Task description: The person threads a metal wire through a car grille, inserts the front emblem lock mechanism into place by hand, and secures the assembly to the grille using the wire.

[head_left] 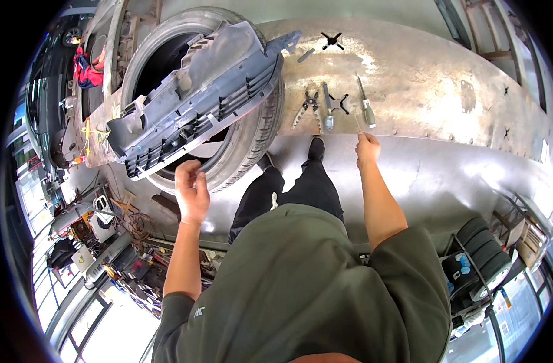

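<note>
A long dark plastic car panel with slatted openings [194,106] rests across a tire [255,154] at the bench's left. My left hand [191,190] is just below the panel's lower edge, fingers loosely bent and apart, with nothing visible in them. My right hand [366,147] is closed on a thin rod [359,124] at the bench's front edge, below a screwdriver [366,110]. Pliers [306,109], a tool with a clear handle [328,112] and a black X-shaped piece [340,104] lie on the metal bench [427,72].
Another X-shaped piece [332,41] lies farther back on the bench. A rack of tires [479,260] stands at lower right. Cluttered equipment and cables [104,236] fill the lower left. A dark car [49,91] and a red cloth [88,69] are at the far left.
</note>
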`<control>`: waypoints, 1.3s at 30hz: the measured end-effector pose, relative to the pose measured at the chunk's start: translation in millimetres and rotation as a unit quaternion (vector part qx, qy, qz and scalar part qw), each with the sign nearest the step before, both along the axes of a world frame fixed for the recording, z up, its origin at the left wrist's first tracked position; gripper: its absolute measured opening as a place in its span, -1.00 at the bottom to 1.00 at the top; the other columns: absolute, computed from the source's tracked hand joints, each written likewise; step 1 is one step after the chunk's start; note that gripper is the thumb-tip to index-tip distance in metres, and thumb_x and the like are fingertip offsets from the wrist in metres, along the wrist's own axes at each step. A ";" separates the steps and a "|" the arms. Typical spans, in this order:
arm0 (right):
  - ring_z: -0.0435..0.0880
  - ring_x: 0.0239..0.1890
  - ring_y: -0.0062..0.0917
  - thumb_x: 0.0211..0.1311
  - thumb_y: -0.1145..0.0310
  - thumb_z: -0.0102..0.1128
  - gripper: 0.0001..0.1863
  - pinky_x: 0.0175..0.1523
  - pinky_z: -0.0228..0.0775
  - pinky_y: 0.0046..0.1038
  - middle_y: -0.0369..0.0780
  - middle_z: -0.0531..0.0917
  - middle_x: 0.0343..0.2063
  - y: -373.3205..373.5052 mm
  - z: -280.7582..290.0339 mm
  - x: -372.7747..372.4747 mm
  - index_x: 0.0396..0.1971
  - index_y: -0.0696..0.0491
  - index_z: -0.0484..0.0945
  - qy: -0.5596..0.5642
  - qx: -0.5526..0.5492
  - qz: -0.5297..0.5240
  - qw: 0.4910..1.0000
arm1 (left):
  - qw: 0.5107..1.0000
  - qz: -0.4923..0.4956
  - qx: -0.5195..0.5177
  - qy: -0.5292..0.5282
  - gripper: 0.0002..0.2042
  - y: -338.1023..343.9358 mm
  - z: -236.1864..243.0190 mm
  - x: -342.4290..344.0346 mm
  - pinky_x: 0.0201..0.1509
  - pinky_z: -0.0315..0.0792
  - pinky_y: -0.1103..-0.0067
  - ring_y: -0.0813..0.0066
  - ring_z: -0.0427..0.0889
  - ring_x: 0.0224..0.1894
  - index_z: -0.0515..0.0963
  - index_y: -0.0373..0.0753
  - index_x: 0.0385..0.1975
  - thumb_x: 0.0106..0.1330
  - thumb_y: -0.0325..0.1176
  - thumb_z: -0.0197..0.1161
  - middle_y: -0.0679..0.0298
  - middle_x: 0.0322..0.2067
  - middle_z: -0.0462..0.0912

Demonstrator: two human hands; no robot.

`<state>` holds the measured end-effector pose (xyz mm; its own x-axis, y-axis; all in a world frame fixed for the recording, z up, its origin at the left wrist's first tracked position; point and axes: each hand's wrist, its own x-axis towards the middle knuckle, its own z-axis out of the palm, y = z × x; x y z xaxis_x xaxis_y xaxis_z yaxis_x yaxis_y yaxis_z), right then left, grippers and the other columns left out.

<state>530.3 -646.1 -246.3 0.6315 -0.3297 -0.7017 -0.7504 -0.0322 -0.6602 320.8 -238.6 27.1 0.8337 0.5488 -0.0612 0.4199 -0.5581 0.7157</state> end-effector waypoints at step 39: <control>0.69 -0.14 -0.55 0.58 0.37 0.27 -0.73 0.01 0.57 -0.50 -0.18 0.78 -0.12 342.0 307.1 -151.1 0.13 0.17 0.66 -0.151 0.368 0.432 0.809 | 0.758 0.055 -0.634 -0.143 -0.70 98.7 25.6 -61.4 -0.06 0.48 0.53 0.53 0.59 -0.22 0.68 -0.31 -0.07 0.68 -0.22 0.09 0.23 -0.27 0.73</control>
<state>379.1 -304.1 60.8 0.5819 0.7639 -0.2789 -0.4587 0.0252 -0.8882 259.4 -139.9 52.7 0.8662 0.2673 -0.4223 0.1399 0.6814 0.7184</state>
